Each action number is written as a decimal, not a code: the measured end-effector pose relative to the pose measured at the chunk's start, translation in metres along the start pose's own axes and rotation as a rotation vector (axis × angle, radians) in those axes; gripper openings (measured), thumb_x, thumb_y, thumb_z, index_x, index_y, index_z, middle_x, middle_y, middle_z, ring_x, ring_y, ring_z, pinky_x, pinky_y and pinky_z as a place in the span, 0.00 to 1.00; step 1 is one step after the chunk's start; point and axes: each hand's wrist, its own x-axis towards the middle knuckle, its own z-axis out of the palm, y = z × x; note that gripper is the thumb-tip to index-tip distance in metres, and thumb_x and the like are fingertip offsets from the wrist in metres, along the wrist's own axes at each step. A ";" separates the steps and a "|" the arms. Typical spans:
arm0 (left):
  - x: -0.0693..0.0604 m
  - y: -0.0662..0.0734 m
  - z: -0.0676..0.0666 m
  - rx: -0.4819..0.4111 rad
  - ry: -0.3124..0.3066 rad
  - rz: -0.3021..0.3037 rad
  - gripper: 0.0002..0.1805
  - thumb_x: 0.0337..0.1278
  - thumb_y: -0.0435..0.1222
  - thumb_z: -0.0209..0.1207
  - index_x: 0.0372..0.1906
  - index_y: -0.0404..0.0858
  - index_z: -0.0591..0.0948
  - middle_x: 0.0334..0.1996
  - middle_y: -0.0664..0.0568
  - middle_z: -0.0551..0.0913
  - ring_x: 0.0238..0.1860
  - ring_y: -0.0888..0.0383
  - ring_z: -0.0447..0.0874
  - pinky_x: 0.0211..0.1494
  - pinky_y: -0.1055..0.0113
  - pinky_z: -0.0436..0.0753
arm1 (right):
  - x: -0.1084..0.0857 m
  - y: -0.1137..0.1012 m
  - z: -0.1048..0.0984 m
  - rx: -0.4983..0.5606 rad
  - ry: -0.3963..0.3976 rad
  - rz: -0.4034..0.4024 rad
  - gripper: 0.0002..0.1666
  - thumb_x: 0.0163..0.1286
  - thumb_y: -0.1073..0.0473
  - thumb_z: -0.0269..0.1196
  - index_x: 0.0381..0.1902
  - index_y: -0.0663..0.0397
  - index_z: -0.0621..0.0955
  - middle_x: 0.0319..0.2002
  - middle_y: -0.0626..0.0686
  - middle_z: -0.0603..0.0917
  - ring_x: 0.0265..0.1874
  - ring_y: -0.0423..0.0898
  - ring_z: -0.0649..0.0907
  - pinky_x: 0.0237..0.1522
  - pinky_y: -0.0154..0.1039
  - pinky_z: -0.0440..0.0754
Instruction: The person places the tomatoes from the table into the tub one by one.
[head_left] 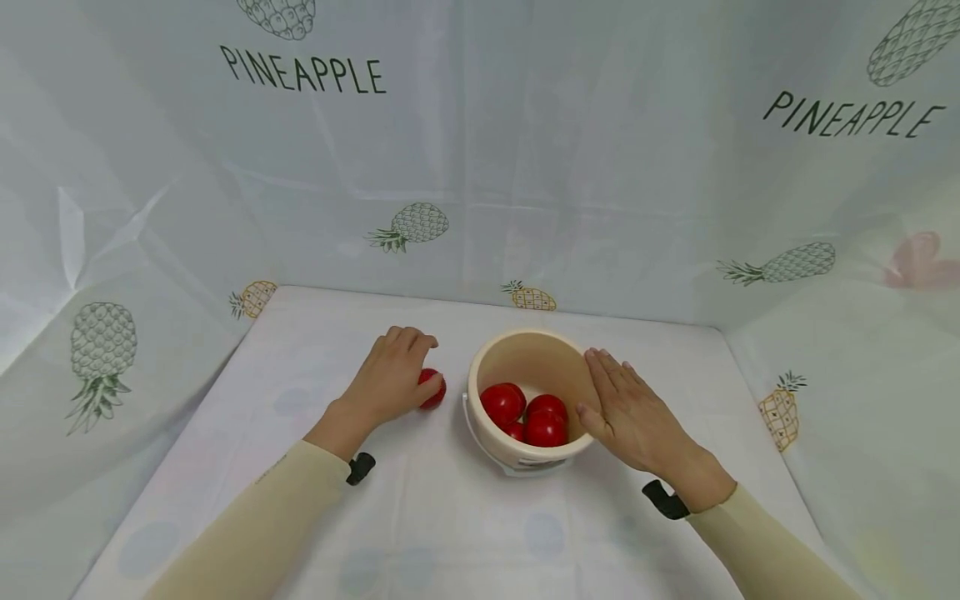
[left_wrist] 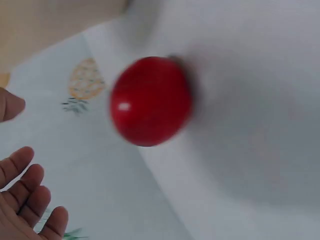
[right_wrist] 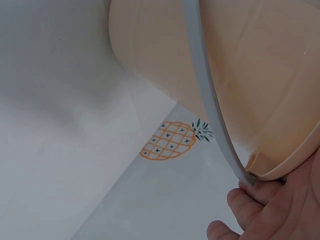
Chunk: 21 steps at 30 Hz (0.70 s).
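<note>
A glossy red tomato (left_wrist: 151, 101) lies on the white-covered table, left of a cream bucket (head_left: 528, 458). My left hand (head_left: 390, 375) reaches over the tomato from the left with thumb and fingers spread. In the left wrist view, a gap separates those fingers (left_wrist: 35, 200) from the tomato. Several more red tomatoes (head_left: 502, 404) sit at the bottom of the bucket. My right hand (head_left: 637, 417) rests against the bucket's right rim, fingers straight and thumb at the rim. From the right wrist, its fingertips (right_wrist: 245, 205) show under the rim beside the handle's end.
The bucket's pale handle (right_wrist: 207, 95) hangs down along its side. A white cloth (head_left: 420, 533) with faint spots covers the table. Pineapple-printed sheeting (head_left: 585, 167) rises behind the table and at both sides.
</note>
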 end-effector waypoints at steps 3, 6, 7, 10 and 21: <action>-0.009 -0.010 0.014 0.009 -0.043 -0.025 0.35 0.62 0.52 0.68 0.65 0.35 0.75 0.61 0.41 0.78 0.64 0.41 0.72 0.68 0.44 0.74 | 0.000 0.001 0.000 0.000 0.001 0.000 0.44 0.82 0.43 0.48 0.81 0.71 0.58 0.81 0.67 0.62 0.81 0.64 0.63 0.79 0.64 0.60; -0.014 -0.014 0.026 0.031 -0.077 -0.043 0.40 0.59 0.55 0.71 0.67 0.34 0.73 0.63 0.39 0.76 0.66 0.39 0.70 0.69 0.42 0.74 | 0.000 0.001 0.000 0.002 0.005 -0.002 0.44 0.82 0.43 0.48 0.81 0.71 0.58 0.81 0.68 0.62 0.81 0.64 0.63 0.79 0.64 0.60; -0.015 -0.015 0.029 0.034 -0.083 -0.048 0.41 0.58 0.56 0.71 0.67 0.34 0.73 0.63 0.39 0.76 0.66 0.39 0.70 0.69 0.42 0.74 | 0.000 0.001 0.000 0.003 0.006 -0.002 0.44 0.82 0.43 0.48 0.80 0.72 0.58 0.80 0.68 0.62 0.81 0.64 0.63 0.79 0.64 0.60; -0.017 -0.016 0.037 0.049 -0.095 -0.061 0.42 0.56 0.55 0.72 0.67 0.33 0.73 0.63 0.39 0.76 0.66 0.39 0.71 0.69 0.42 0.74 | 0.000 0.001 0.000 0.005 0.007 -0.003 0.44 0.82 0.43 0.48 0.80 0.72 0.58 0.80 0.68 0.62 0.81 0.64 0.63 0.79 0.64 0.60; -0.018 -0.021 0.055 0.101 -0.120 -0.065 0.38 0.56 0.54 0.72 0.61 0.33 0.75 0.57 0.39 0.78 0.62 0.41 0.72 0.66 0.45 0.75 | 0.000 0.000 0.000 0.014 0.002 0.012 0.44 0.82 0.44 0.48 0.81 0.71 0.58 0.81 0.67 0.61 0.81 0.64 0.62 0.80 0.63 0.60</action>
